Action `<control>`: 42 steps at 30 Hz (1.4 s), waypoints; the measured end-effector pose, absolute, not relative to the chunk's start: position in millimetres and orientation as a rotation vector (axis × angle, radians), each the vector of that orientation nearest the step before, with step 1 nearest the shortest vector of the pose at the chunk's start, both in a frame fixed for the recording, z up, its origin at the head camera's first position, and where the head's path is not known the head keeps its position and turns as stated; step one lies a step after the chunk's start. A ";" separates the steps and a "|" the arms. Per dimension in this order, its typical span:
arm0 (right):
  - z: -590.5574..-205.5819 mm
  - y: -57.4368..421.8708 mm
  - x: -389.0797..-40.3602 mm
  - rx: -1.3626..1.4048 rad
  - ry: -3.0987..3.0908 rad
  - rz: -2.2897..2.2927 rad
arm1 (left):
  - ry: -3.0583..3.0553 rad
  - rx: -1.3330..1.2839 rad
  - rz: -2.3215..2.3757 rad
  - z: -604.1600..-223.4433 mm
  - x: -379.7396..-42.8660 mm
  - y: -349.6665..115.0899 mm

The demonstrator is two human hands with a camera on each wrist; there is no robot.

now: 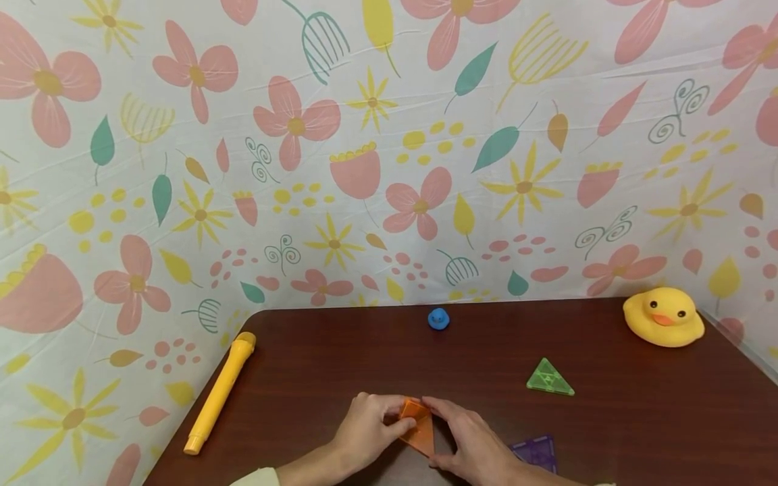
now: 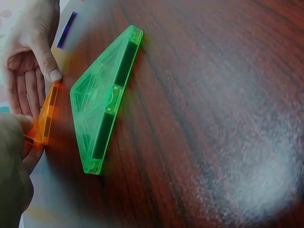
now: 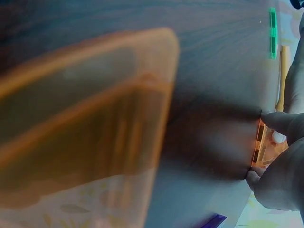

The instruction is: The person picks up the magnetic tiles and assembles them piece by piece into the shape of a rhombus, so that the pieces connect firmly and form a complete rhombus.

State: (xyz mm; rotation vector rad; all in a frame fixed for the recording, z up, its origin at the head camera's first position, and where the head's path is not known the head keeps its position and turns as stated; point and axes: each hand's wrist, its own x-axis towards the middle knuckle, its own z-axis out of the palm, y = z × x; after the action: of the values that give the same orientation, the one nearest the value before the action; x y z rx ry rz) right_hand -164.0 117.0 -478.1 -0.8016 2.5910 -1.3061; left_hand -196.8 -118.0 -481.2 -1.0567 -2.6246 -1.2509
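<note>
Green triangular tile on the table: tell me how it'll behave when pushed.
The green triangular tile should slide rather than roll, since it lies flat. It looks stiff, judging by its straight, crisp edges. Being thin and see-through, it is probably light.

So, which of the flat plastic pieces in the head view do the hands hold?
The orange piece, between left hand and right hand; the green piece and purple piece lie on the table.
</note>
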 end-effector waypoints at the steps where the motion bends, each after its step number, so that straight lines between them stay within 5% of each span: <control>1: -478.0 117.0 -164.1 -0.799 2.590 -1.308 | -2.618 -1.060 -1.232 -481.4 -196.5 -117.8; 42: -476.2 117.1 -161.9 -0.769 2.591 -1.270 | -2.836 -1.338 -1.216 -464.1 -197.7 -166.9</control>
State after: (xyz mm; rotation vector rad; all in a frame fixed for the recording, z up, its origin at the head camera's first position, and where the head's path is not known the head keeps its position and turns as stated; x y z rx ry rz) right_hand -161.9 117.1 -476.2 -0.7687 2.5910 -1.2701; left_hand -197.7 -166.9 -464.1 -1.3376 -2.8364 -1.2160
